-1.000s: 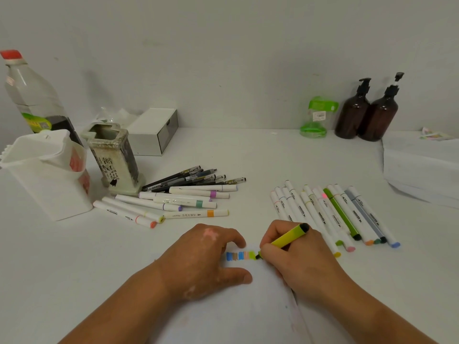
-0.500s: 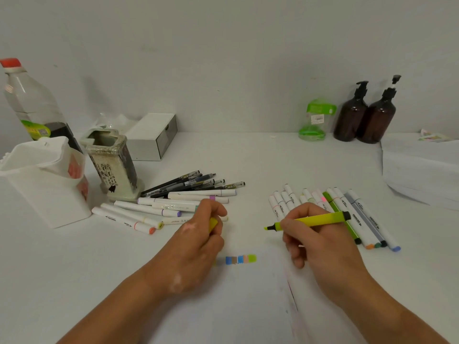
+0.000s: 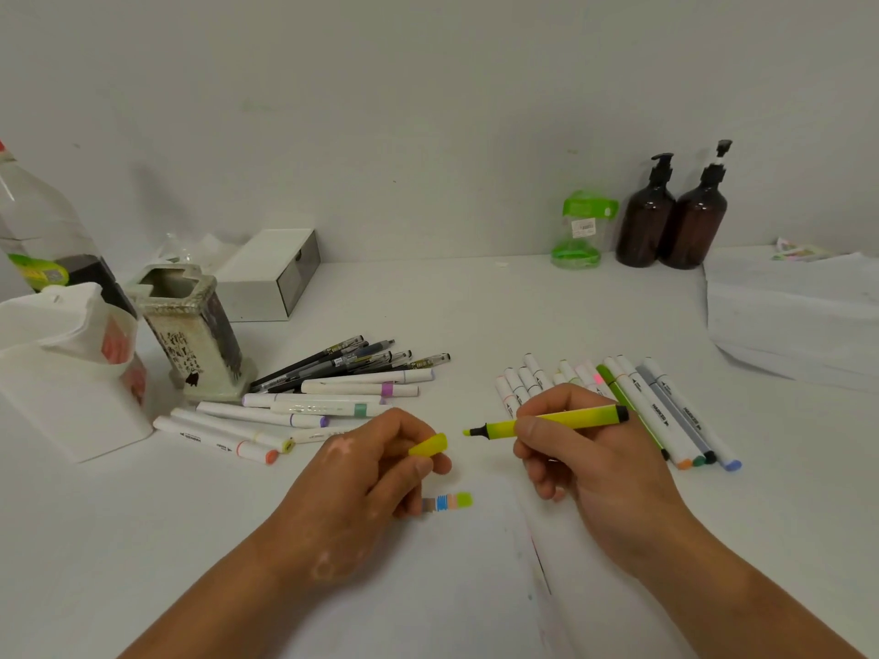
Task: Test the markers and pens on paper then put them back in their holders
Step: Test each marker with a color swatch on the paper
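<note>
Grips the uncapped yellow-green highlighter [image 3: 582, 415] in the right hand [image 3: 594, 468], pinches its cap [image 3: 428, 445] in the left hand [image 3: 356, 487] just opposite, above swatches [image 3: 449, 502] on the paper [image 3: 452, 587]; seems midway, with capping, the markers [image 3: 309, 406] beyond the left hand and refilling the holders [image 3: 190, 335] left.

The left hand [image 3: 354, 482] pinches a yellow-green plastic cap [image 3: 428, 445]; the right hand [image 3: 590, 468], at its 3 o'clock, grips an uncapped yellow-green marker [image 3: 590, 416].

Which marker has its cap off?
The yellow-green highlighter held in the right hand: its tip is bare, and the left hand holds its cap. The markers lying on the table look capped.
</note>
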`<state>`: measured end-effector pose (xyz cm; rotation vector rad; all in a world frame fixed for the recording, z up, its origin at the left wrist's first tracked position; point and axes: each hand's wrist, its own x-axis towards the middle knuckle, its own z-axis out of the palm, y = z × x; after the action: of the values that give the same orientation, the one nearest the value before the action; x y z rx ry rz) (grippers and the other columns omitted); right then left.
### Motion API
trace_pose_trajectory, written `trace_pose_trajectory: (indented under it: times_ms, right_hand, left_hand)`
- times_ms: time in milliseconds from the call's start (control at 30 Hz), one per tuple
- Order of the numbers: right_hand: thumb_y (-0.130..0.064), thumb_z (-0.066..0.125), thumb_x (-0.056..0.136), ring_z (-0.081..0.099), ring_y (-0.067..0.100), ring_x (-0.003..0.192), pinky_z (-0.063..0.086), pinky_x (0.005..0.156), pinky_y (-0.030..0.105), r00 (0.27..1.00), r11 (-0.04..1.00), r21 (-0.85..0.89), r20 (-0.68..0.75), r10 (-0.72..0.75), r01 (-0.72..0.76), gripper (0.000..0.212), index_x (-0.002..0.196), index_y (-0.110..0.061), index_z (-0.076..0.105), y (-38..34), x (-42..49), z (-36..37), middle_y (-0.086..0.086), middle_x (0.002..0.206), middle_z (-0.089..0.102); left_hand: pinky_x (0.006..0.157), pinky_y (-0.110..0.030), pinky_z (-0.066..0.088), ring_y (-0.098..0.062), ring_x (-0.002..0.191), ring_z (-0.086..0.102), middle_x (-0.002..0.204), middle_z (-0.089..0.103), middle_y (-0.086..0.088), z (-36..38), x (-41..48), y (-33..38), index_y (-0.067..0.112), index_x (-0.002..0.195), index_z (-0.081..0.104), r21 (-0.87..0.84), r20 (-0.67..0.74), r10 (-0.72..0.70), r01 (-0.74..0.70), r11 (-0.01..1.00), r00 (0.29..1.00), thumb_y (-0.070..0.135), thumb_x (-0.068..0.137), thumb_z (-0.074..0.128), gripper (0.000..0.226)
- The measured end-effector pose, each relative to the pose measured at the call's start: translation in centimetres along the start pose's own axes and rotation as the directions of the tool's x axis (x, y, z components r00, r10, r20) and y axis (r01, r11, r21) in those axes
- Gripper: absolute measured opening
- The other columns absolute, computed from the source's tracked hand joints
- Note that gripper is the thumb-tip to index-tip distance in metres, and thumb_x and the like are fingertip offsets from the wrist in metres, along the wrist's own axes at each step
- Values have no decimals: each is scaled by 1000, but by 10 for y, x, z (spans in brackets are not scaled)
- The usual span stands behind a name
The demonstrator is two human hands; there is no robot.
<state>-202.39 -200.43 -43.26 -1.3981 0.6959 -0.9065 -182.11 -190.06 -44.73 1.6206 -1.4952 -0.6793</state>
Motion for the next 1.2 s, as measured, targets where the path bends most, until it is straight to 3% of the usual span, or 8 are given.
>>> trace_pose_trajectory:
  times_ms: [133, 467, 733, 900, 1067, 1133, 1200]
  right_hand:
    - [-15, 67, 75, 59, 19, 52, 46, 45, 24, 999, 1000, 17, 43, 9, -10, 8, 74, -18, 74, 1, 0, 0, 16, 67, 69]
    - [-19, 69, 79, 65, 17, 60, 52, 54, 23, 988, 999, -50, 151, 28, -21, 9, 84, -21, 76, 3, -4, 3, 14, 76, 74]
    - [-21, 83, 79, 70, 23, 67, 56, 62, 26, 982, 999, -6, 182, 51, -51, 9, 87, -19, 78, -3, -7, 2, 17, 79, 76]
    - [-24, 83, 81, 70, 21, 66, 56, 62, 25, 978, 998, -33, 200, 55, -49, 10, 89, -20, 79, -1, -6, 1, 16, 80, 75]
    - [-28, 76, 77, 64, 17, 64, 52, 56, 25, 973, 996, -85, 226, 39, -20, 18, 92, -20, 81, -4, -2, -9, 13, 80, 74]
    - [-20, 81, 79, 63, 12, 62, 52, 56, 25, 968, 971, -238, 244, 53, 7, 10, 88, -24, 80, -4, -1, -13, 9, 76, 74]
    - [-21, 86, 80, 61, 6, 59, 50, 58, 21, 957, 888, -458, 275, 89, 49, 17, 87, -34, 77, 0, -4, -11, 1, 70, 73]
  left_hand:
    - [60, -21, 55, -12, 64, 65, 92, 74, 9, 0, 0, 1, 38, 94, 65, 9, -25, 16, -16, 1000, 1000, 15, 98, 60, 23]
    - [60, -17, 53, -8, 60, 65, 79, 74, 3, 4, -2, 5, 28, 98, 71, -86, -32, 8, -11, 996, 999, 15, 92, 67, 14]
    - [62, -25, 55, -16, 56, 65, 69, 73, -5, 1, -3, 7, 29, 98, 75, -239, -9, 11, -12, 971, 1000, 13, 91, 67, 19]
    - [62, -23, 54, -16, 58, 66, 70, 72, -6, 0, -2, 6, 31, 97, 75, -248, 5, -5, 6, 969, 1000, 13, 91, 69, 19]
    - [64, -19, 53, -12, 62, 68, 71, 72, -4, -4, 2, 1, 31, 96, 75, -216, -86, -35, 16, 976, 996, 10, 90, 70, 22]
    - [64, -17, 53, -12, 65, 69, 74, 72, -1, -5, 3, -1, 34, 96, 75, -176, -106, -48, 29, 984, 993, 10, 90, 70, 25]
    - [64, -17, 53, -11, 66, 70, 76, 72, 0, -4, 3, -2, 38, 96, 74, -154, -81, -51, 38, 987, 995, 9, 91, 70, 29]
